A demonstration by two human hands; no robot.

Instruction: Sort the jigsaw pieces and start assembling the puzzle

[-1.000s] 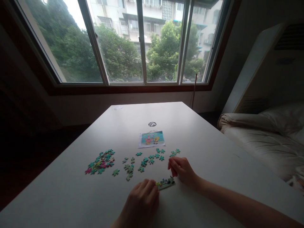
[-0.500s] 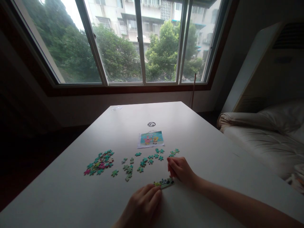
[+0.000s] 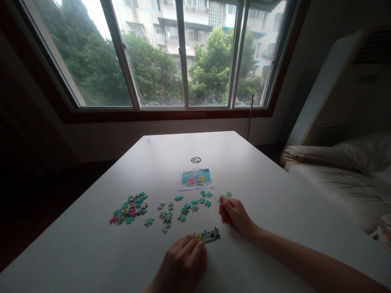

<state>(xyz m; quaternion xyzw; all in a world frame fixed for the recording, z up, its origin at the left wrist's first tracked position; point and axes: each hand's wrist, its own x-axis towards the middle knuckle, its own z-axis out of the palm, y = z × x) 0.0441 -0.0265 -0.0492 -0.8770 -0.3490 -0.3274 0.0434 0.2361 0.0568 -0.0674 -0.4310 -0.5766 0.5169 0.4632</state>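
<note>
A short strip of joined jigsaw pieces (image 3: 211, 235), dark and green with some yellow, lies near the front of the white table. The curled fingers of my left hand (image 3: 185, 258) close over its left end and hide part of it. My right hand (image 3: 236, 213) is off to the strip's upper right, thumb and fingers pressed together. Whatever those fingers may hold is hidden. Just beyond their tips lie a few loose green jigsaw pieces (image 3: 228, 195), partly covered by the hand.
A mixed heap of jigsaw pieces (image 3: 130, 209) lies at left on the table (image 3: 91, 244). Several teal and green pieces (image 3: 185, 209) are scattered mid-table. Behind them rests a cartoon picture sheet (image 3: 196, 178), with a round table hole (image 3: 196, 160) farther back. At right stands a sofa (image 3: 330, 175).
My right hand has drawn away from the strip, up towards the loose green pieces. The strip has shifted slightly left along with my left hand.
</note>
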